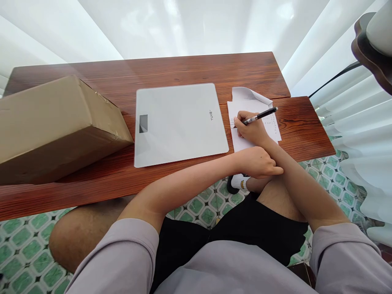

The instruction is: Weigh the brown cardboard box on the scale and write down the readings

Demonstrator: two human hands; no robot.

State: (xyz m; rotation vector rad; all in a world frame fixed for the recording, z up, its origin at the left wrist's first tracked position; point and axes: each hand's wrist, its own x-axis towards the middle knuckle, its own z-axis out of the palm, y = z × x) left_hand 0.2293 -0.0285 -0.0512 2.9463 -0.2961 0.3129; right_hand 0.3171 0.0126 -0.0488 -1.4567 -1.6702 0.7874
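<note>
Handwriting was the step in hand, seen from the head camera looking down over a long reddish-brown wooden table [190, 69]. Right of centre, the right hand [249, 130] was closed around a black pen with a silver tip section [261, 115], its point pressed to a white sheet of paper with small printed or written lines [241, 143]; the text was too small to read. A second white sheet with a curled corner [249, 94] lay just behind it, partly under. The left hand [259, 162] sat curled into a loose fist, holding nothing, at the table's near edge, just below the writing hand and against the right forearm.

At centre frame lay a flat white rectangular glass scale with a small grey display [179, 122], bare on top. At the left, a brown cardboard box sealed with clear tape [58, 126] rested on the table, apart from the scale.

By my judgement, the entry was mid-stroke; finishing it would call for a steady pen and an unshifted sheet.
</note>
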